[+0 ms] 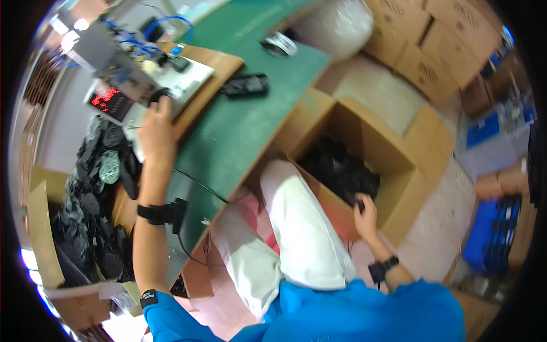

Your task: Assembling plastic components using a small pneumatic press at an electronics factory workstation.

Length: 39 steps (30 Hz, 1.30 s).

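My left hand (158, 131) reaches up to a grey bench machine (128, 74) with a red-lit display (108, 101). Its fingers are drawn together at a small black part (161, 94) under the machine's head; blur hides the part's exact shape. Low on the right, my right hand (366, 218) is at the near side of an open cardboard box (393, 176). Pinched in its fingers is a small dark piece (360, 204). Inside that box lies a heap of black parts (336, 165).
A green table (256, 122) carries a black object (246, 85) and a roll of tape (279, 44). Black parts (91, 199) are heaped at the left, partly in another carton (43, 228). Stacked cartons (433, 45) stand at the far right. Cables hang from my wristbands.
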Motion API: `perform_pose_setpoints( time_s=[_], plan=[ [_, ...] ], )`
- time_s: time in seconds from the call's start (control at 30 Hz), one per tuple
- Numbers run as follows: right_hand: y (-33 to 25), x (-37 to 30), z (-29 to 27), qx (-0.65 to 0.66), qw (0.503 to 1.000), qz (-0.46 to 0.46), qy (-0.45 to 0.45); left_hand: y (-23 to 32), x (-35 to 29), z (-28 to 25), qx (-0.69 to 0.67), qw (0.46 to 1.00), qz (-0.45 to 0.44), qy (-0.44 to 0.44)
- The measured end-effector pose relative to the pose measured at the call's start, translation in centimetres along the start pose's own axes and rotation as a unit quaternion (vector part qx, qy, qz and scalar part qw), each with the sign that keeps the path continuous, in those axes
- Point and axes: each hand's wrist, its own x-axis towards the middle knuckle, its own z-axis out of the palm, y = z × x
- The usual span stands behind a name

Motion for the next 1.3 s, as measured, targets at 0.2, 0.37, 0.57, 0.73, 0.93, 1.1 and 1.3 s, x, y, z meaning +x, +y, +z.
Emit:
perform_pose_setpoints(
  time_s=[0.2, 0.37, 0.57, 0.73, 0.93, 1.1, 1.3],
  plan=[
    [4.3, 0.9, 3.5, -0.046, 0.998, 0.043, -0.021, -1.2, 0.6, 0.8, -0.007, 0.999, 0.029, 0.032],
    [6.6, -0.7, 5.2, -0.052, 0.992, 0.095, -0.064, -1.4, -0.2, 0.2, 0.003, 0.999, 0.047, -0.014],
    [5.5, -1.4, 6.1, -0.132, 0.991, 0.023, 0.0, -0.3, 0.0, 2.2, 0.002, 0.998, 0.057, 0.037],
    [-5.1, 2.7, 6.2, 0.036, 0.998, -0.013, -0.043, -4.2, -1.4, -0.7, -0.016, 0.999, 0.045, 0.009],
    [-20.8, 7.6, 5.2, 0.21, 0.953, -0.217, -0.026, -0.4, -0.7, 0.4, -0.088, 0.993, 0.055, 0.049],
    [-31.1, 8.6, 5.8, 0.271, 0.894, -0.35, -0.073, -0.1, -0.8, 0.7, -0.06, 0.994, 0.039, 0.085],
    [-37.1, 11.8, 8.8, 0.249, 0.865, -0.43, -0.065, 0.9, -0.4, 0.6, -0.023, 0.996, 0.008, 0.09]
  ],
)
